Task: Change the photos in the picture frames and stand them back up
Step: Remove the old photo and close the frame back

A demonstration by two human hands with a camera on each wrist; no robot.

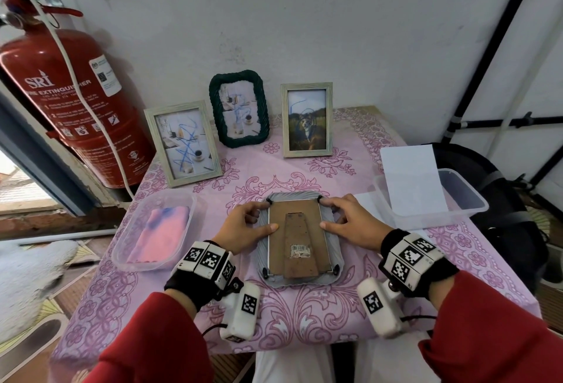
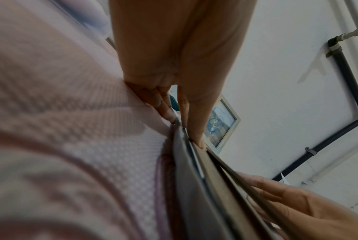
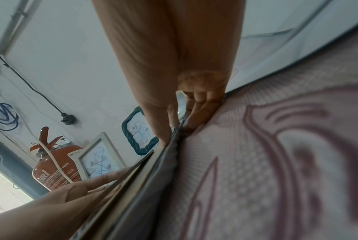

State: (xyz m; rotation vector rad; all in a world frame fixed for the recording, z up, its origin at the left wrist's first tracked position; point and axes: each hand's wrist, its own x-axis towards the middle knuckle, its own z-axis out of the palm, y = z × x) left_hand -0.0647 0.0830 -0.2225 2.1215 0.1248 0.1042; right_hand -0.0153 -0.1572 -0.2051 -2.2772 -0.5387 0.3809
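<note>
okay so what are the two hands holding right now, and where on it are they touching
Both hands are on the face-down frame on the table. The left hand touches its top-left corner and left edge, the right hand its top-right corner and right edge. Fingers press rather than lift it.

Seen from low along the right hand (image 3: pixel 194 100), fingers (image 3: pixel 202 112) reaching down to the far edge of a grey frame (image 3: pixel 153 181) lying flat on a pink patterned tablecloth (image 3: pixel 276 162). Thumb touching the frame's brown backing board (image 3: pixel 130 180), seen edge-on. At lower left, the left hand (image 3: pixel 56 206), fingers stretched to the same frame's opposite side. Beyond, standing upright near the white wall (image 3: pixel 75 48): a dark green rope-edged frame (image 3: pixel 139 131) and a pale wooden frame (image 3: pixel 99 157), both holding pictures scribbled in blue. Further left, a red fire extinguisher (image 3: pixel 54 167) crossed by a white cord, a black plug (image 3: pixel 68 119) hanging on the wall, coiled blue cable (image 3: pixel 1 115) at the edge.
</note>
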